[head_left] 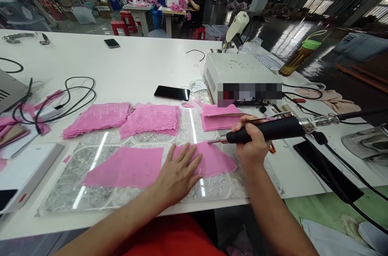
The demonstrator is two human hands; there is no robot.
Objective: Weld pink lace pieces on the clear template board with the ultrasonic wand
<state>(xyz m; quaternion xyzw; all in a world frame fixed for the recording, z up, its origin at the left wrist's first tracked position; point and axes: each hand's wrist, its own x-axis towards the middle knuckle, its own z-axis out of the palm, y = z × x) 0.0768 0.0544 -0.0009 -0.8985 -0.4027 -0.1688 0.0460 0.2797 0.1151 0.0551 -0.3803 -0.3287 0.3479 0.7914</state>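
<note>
My left hand (178, 173) lies flat with fingers spread on a pink fabric piece (130, 169) spread over a clear glass plate (69, 185) on the white table. My right hand (253, 143) is closed around the black handle of a corded hot cutting tool (273, 129), held level, its metal tip pointing left just above the fabric's right part. Behind the plate lie two stacks of pink lace (98, 118) (151, 120) and a stack of plain pink pieces (220, 116).
A white control box (239, 72) stands behind the pink pieces, a black phone (171, 93) to its left. Black cables (69, 98) loop at left. A green-capped bottle (298, 56) stands at right. A person sits at a sewing machine far behind.
</note>
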